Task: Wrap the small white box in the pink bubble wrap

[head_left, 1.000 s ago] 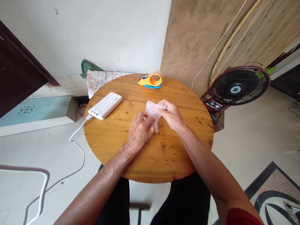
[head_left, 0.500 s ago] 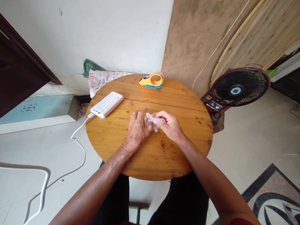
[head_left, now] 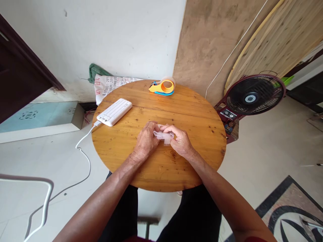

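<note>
1. While both hands are meeting over the middle of the table, a crumpled film is lying between them; it is looking thin, whitish and see-through, with a squarish flap hanging toward the person.
2. The left hand is holding the film's left end between thumb and bent fingers, their tips being partly hidden.
3. The right hand is pinching the right part, its index finger arching over the top edge and its thumb pressing near the flap; the flap is showing just left of that thumb.
4. The table is presenting a round top of varnished, honey-brown wood, dark knots and a straight seam marking its grain.
5. Near the far edge, beyond the hands and well apart from them, a tape dispenser is resting, its hard yellow-and-blue body carrying a ring-shaped roll.
6. To the left, a power bank is lying flat, a smooth white slab with rounded corners and lengthwise ridges, a white cable trailing from its near end over the table's edge.
</note>
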The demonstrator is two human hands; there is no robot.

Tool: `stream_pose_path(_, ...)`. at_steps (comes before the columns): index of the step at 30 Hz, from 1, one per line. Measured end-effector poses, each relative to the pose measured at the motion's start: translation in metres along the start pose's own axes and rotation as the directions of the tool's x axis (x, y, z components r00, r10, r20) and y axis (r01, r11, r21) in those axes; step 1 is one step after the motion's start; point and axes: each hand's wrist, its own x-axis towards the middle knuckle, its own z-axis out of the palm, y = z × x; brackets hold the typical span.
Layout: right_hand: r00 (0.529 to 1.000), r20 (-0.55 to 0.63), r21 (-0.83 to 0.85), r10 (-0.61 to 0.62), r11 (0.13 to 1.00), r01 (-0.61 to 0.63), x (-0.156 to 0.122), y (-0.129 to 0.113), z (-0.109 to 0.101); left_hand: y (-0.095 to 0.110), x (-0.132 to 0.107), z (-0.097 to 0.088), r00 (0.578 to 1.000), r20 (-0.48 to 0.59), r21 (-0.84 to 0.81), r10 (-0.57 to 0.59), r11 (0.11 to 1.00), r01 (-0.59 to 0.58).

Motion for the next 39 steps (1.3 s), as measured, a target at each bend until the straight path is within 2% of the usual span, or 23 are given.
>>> stream_pose_path(3,1.000,-0.002,-0.013,-0.009,1.000,0.009,-0.001,0.002,-0.001,0.000,0.000,-0.003,0.999,0.009,0.016,0.046,0.999,-0.046)
stream_pose_path(6,1.000,0.010,-0.014,0.015,1.000,-0.015,-0.001,0.000,-0.002,0.000,0.001,-0.008,0.996,0.048,-0.036,0.080,0.996,-0.078)
stream_pose_path(14,0.995,0.051,-0.057,-0.083,0.995,0.085,0.000,0.002,-0.005,-0.001,0.001,-0.015,0.984,0.106,-0.099,0.144,0.986,-0.134)
stream_pose_path(22,0.940,0.029,-0.196,-0.339,0.921,0.338,-0.007,0.023,0.002,-0.005,0.001,-0.020,0.975,0.151,-0.151,0.162,0.979,-0.140)
stream_pose_path(26,0.922,0.051,-0.271,-0.384,0.883,0.383,-0.008,0.026,0.001,-0.001,0.000,-0.028,0.962,0.247,-0.167,0.116,0.983,-0.076)
stream_pose_path(30,0.927,0.065,-0.256,-0.368,0.892,0.372,-0.007,0.025,0.001,0.000,0.000,-0.031,0.932,0.355,-0.142,0.074,0.990,-0.024)
stream_pose_path(35,0.927,0.041,-0.250,-0.373,0.894,0.371,-0.006,0.025,0.001,-0.011,0.003,-0.023,0.901,0.405,-0.062,0.155,0.988,-0.142)
stream_pose_path(39,0.932,0.036,-0.226,-0.361,0.905,0.359,-0.004,0.025,0.001,-0.024,0.006,-0.011,0.907,0.358,-0.034,0.223,0.974,-0.226)
